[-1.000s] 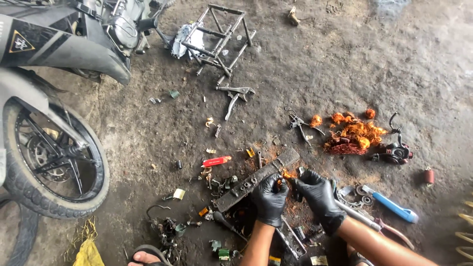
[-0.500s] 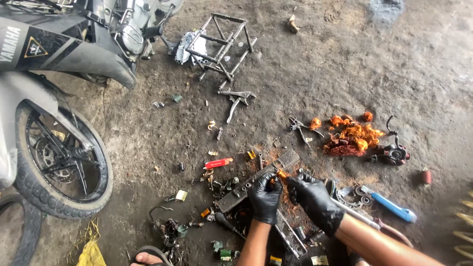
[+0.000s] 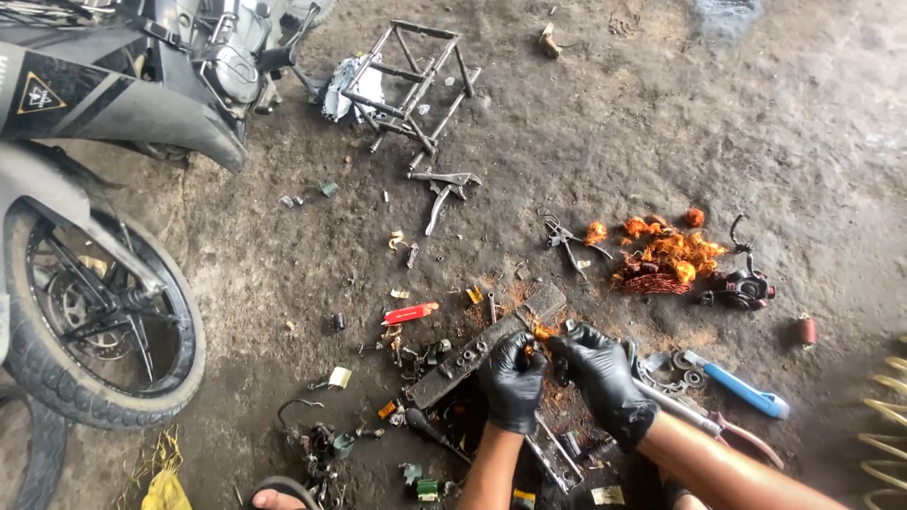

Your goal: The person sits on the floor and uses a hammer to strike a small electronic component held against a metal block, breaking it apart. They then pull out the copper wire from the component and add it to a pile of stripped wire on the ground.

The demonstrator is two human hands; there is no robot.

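- Since the earlier frame, both gloved hands have shifted slightly lower over the flat metal bar (image 3: 491,348).
- Left hand (image 3: 513,380): fingers curled, pinching a small orange piece (image 3: 540,332) at the fingertips.
- Right hand (image 3: 600,376): fingers pressed together, touching the same piece from the right.
- The piece sits between both hands' fingertips, just above the bar.

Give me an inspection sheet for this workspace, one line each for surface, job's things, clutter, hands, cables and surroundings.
Surface: bare dirt floor, dusty and stained.
Job's things: a small orange part pinched between both hands, over a long grey metal bar.
Clutter: copper wire pile, pliers, red-handled tool, blue-handled tool, small screws and scraps.
Hands: left hand and right hand in black gloves, both closed on the orange part.
Cables: thin dark wire by the scraps.
Surroundings: motorcycle with front wheel, metal frame.
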